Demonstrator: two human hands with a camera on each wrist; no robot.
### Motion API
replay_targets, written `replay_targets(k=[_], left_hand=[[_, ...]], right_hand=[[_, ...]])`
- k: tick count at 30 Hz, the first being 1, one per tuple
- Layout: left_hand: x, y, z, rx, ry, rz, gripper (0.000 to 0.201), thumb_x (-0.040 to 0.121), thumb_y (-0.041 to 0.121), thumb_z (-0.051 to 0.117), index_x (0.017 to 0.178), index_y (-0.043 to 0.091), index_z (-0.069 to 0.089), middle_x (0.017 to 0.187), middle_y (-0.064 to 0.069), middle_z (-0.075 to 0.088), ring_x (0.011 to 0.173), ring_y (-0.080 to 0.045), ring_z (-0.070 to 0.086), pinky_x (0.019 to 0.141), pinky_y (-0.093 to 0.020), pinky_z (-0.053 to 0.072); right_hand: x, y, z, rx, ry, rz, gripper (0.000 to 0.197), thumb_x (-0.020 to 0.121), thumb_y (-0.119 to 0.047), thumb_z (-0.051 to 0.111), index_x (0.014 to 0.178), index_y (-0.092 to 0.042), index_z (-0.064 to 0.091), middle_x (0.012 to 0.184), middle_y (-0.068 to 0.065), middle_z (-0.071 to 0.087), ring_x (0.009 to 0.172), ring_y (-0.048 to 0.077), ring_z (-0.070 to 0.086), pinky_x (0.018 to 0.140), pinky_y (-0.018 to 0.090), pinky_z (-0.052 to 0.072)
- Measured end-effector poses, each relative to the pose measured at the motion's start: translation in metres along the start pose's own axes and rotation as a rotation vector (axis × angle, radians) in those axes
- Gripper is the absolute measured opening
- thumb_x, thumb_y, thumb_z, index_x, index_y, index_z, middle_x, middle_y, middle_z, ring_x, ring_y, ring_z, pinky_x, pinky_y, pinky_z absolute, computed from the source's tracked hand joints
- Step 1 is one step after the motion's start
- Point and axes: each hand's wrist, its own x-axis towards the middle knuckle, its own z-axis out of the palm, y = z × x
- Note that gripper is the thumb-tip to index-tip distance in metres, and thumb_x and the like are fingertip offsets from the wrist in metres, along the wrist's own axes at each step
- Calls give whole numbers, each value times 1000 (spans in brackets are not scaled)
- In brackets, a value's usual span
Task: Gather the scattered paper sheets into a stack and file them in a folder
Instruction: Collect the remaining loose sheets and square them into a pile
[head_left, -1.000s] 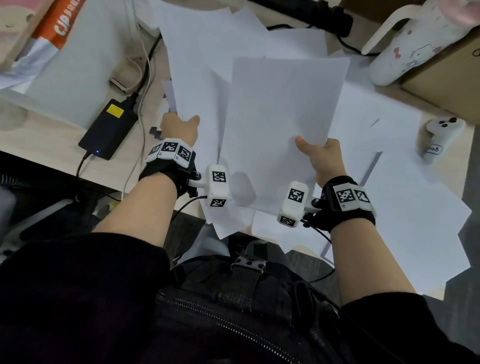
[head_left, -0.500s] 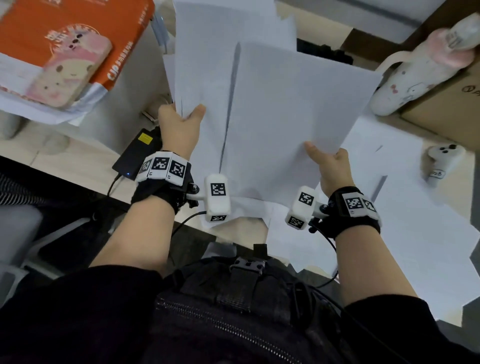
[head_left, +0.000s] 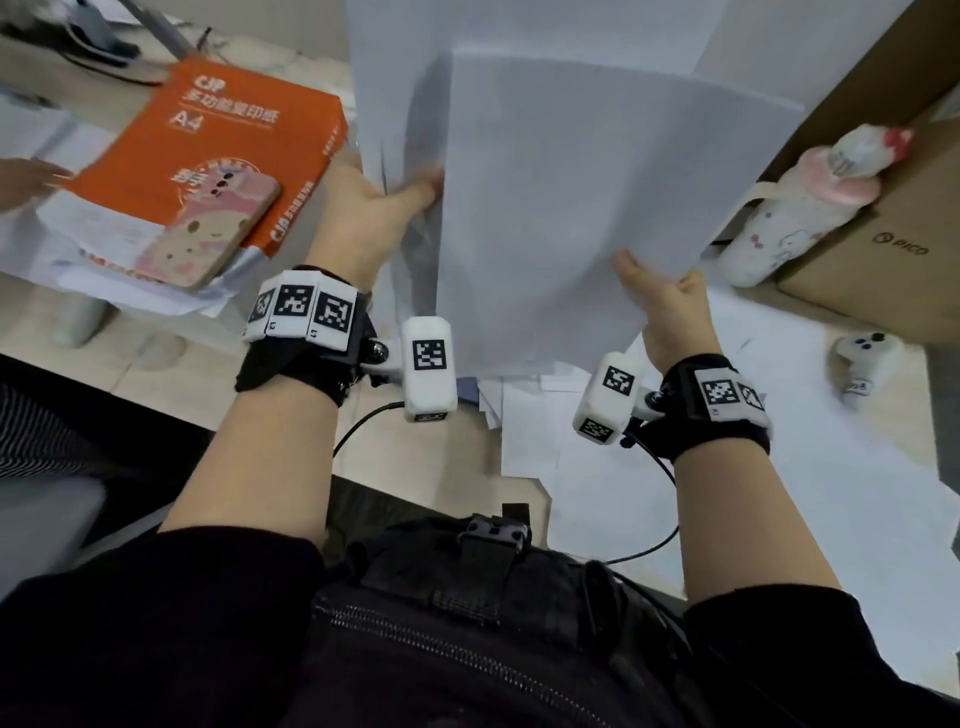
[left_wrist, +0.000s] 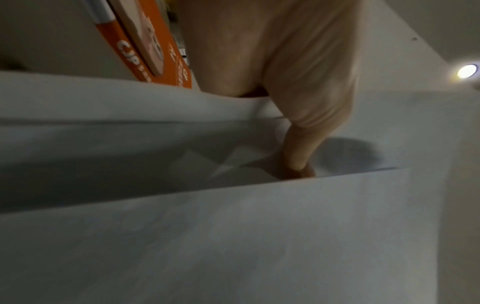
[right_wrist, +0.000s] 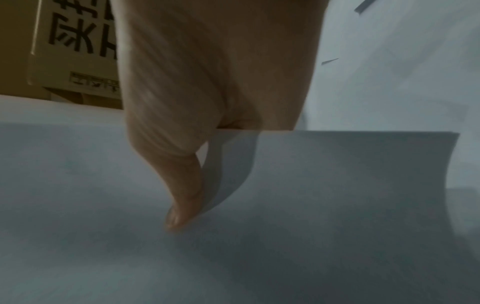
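Pale wood desk (head_left: 171, 374) lies below, strewn on its right half with loose paper sheets (head_left: 737, 499); an orange ream of A4 paper (head_left: 208, 150) with a pink phone (head_left: 208, 234) on it sits to the left, a white bottle (head_left: 789, 208) and a cardboard box (head_left: 893, 228) to the right. No folder is in view.

Both hands hold paper up off the desk, the sheets standing nearly upright with their long axis running away from the person. The left hand (head_left: 363, 218) grips a rear bundle of sheets (head_left: 395, 93) at its lower left edge, thumb curled over the front. The right hand (head_left: 665, 301) pinches the front sheet (head_left: 597, 208) at its lower right corner, thumb (right_wrist: 182, 195) pressed flat on the near face, fingers hidden behind.

The front sheet overlaps the rear bundle but sits lower and to the right of it, so the two are not yet squared. Merging them likely calls for the right hand to slide its sheet left and up until the edges meet under the left grip.
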Motion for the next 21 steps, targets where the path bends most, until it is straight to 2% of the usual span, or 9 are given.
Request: replay_targets(k=[2, 4, 6, 8, 10, 13, 17, 19, 21], left_hand=[[5, 2, 3, -3, -38, 3, 32, 73, -6, 69, 102, 1, 57, 85, 3, 69, 72, -4, 70, 65, -22, 54], [8, 2, 7, -15, -113, 14, 42, 62, -2, 67, 104, -5, 60, 87, 0, 73, 80, -12, 71, 71, -28, 56], [9, -6, 12, -19, -190, 14, 33, 60, -2, 65, 92, 5, 64, 77, 10, 74, 79, -9, 70, 73, -27, 55], [8, -19, 17, -2, -229, -8, 31, 62, -4, 66, 90, 8, 64, 73, 14, 72, 77, -5, 69, 73, -26, 55], [5, -33, 21, 31, -240, -61, 26, 64, -4, 67, 84, 13, 65, 68, 16, 71, 71, -3, 68, 71, -25, 56], [1, -43, 25, 35, -278, -122, 18, 63, 9, 67, 75, 23, 69, 68, 13, 72, 71, -6, 68, 79, -35, 57], [0, -38, 27, 61, -333, -112, 18, 56, 26, 73, 70, 37, 75, 73, 10, 73, 75, -13, 69, 80, -43, 56], [1, -38, 28, 72, -328, -126, 23, 52, 35, 73, 74, 30, 76, 76, 5, 73, 79, -21, 69, 81, -47, 56], [2, -40, 29, 86, -288, -152, 42, 48, 38, 74, 86, 18, 72, 84, -4, 73, 85, -29, 68, 82, -50, 56]], right_hand=[[2, -4, -1, 4, 12, -42, 30, 84, -6, 69, 110, -4, 53, 92, -6, 66, 76, -4, 65, 74, 11, 50], [1, -6, -3, 12, 31, -44, 21, 84, -8, 69, 97, -11, 52, 90, -7, 62, 76, -4, 64, 69, 8, 49], [-1, -3, -6, 29, 69, -72, 24, 85, -4, 66, 85, -18, 47, 86, -8, 59, 70, -8, 62, 64, 6, 46], [-4, 5, -10, 29, 76, -87, 21, 86, 1, 64, 83, -16, 52, 82, -7, 62, 62, -9, 62, 63, 6, 46], [-5, 18, -15, 3, 45, -61, 13, 85, 3, 63, 83, -11, 62, 74, -6, 68, 62, -1, 64, 62, 13, 49], [-5, 32, -23, 1, 16, -39, 11, 76, -1, 70, 85, -7, 68, 70, -6, 71, 67, 10, 65, 65, 22, 52], [-3, 35, -27, 9, 25, -37, 23, 65, -9, 73, 87, -7, 69, 76, -1, 71, 75, 17, 65, 73, 28, 53], [-2, 35, -28, 24, 52, -37, 36, 62, -9, 75, 96, -3, 64, 84, 4, 71, 78, 18, 66, 74, 28, 54], [0, 37, -29, 27, 93, -36, 59, 59, -8, 77, 112, 0, 53, 98, 13, 68, 83, 21, 66, 75, 29, 53]])
